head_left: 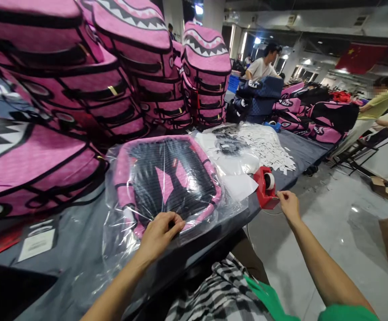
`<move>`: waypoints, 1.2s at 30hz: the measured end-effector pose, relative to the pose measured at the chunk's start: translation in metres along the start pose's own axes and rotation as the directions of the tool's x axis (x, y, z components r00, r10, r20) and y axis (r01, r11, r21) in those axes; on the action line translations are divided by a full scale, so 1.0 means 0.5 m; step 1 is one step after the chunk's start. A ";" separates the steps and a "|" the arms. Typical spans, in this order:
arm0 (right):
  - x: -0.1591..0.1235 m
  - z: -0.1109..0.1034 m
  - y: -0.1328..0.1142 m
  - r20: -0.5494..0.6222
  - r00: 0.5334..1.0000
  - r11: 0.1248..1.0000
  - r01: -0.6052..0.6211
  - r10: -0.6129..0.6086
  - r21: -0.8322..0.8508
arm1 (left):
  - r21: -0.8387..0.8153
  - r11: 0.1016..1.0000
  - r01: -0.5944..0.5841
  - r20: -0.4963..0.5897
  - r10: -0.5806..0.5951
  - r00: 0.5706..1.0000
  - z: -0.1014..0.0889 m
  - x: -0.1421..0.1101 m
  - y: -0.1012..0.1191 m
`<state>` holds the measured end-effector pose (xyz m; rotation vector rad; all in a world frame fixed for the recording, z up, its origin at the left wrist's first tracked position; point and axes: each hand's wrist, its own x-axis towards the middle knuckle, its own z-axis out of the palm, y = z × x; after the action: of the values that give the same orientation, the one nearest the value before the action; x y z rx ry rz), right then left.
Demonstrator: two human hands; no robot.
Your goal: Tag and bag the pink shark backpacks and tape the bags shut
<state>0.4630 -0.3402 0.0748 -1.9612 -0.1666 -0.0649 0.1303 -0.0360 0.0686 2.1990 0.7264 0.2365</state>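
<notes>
A black and pink backpack (147,187) lies flat on the table inside a clear plastic bag (113,240). My left hand (160,234) is closed at the near edge of this bag, thumb and fingers pinching the film. To the right, a red tape dispenser (264,196) with a roll of tape (269,180) stands at the table's edge. My right hand (289,206) is at the dispenser's front end, its fingertips pinched on the tape's end. A white sheet (239,186) lies between the bag and the dispenser.
Tall stacks of pink bags (147,71) rise behind and to the left. White slips (264,145) are heaped on plastic at the back. A tag card (37,243) lies at left. Farther off are dark blue bags (264,96) and a person (261,69); more people sit at right.
</notes>
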 end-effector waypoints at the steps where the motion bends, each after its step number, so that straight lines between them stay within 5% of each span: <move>1: -0.015 -0.006 0.002 0.001 1.000 0.999 -0.002 0.002 0.038 | -0.006 1.000 -0.001 0.003 0.001 1.000 0.000 0.000 0.001; 4: -0.070 -0.003 0.023 0.036 0.998 0.974 -0.066 0.060 0.218 | -0.017 1.000 0.004 -0.001 -0.004 1.000 0.001 0.000 0.001; 8: -0.147 0.069 0.037 0.246 0.964 0.894 -0.193 0.097 0.405 | -0.031 1.000 0.001 -0.014 -0.001 1.000 0.005 0.002 0.001; 11: -0.196 0.126 -0.015 0.556 0.831 0.829 -0.313 0.003 0.464 | -0.046 0.999 -0.017 -0.026 0.016 1.000 0.006 0.001 0.003; 12: -0.205 0.139 -0.047 0.675 0.734 0.818 -0.339 -0.080 0.465 | -0.045 0.999 -0.019 -0.031 0.018 0.999 0.006 0.001 0.004; 14: -0.205 0.162 -0.127 0.849 0.437 0.862 -0.262 -0.296 0.435 | -0.037 0.999 -0.015 -0.045 0.013 0.999 0.006 0.001 0.006; 16: -0.182 0.191 -0.215 0.905 0.068 0.908 0.058 -0.419 0.416 | -0.026 1.000 -0.004 -0.062 0.002 0.998 0.006 0.001 0.006; 18: -0.149 0.232 -0.291 0.902 -0.242 0.829 0.364 -0.356 0.425 | -0.021 1.000 -0.002 -0.070 0.001 0.998 0.007 0.001 0.005; 19: -0.135 0.256 -0.318 0.891 -0.353 0.774 0.463 -0.287 0.432 | -0.020 1.000 -0.007 -0.069 0.005 0.998 0.007 0.000 0.004; 21: -0.115 0.299 -0.351 0.857 -0.495 0.683 0.576 -0.145 0.449 | -0.019 1.000 -0.020 -0.067 0.019 0.998 0.008 0.000 0.001; 24: -0.112 0.338 -0.357 0.835 -0.550 0.564 0.684 -0.016 0.462 | -0.018 0.999 -0.038 -0.074 0.037 0.997 0.009 -0.001 -0.003; 31: -0.132 0.352 -0.346 0.936 -0.352 0.261 0.904 0.001 0.339 | -0.048 0.998 -0.035 -0.057 0.032 0.998 0.008 -0.002 -0.005; 36: -0.129 0.371 -0.358 0.941 -0.338 0.203 0.922 0.005 0.330 | -0.065 0.996 -0.054 -0.069 0.049 0.996 0.007 -0.003 -0.005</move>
<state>0.3667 -0.1070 0.1588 -1.8749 -2.7168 0.6938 0.1295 -0.0376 0.0646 2.1567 0.6894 0.3577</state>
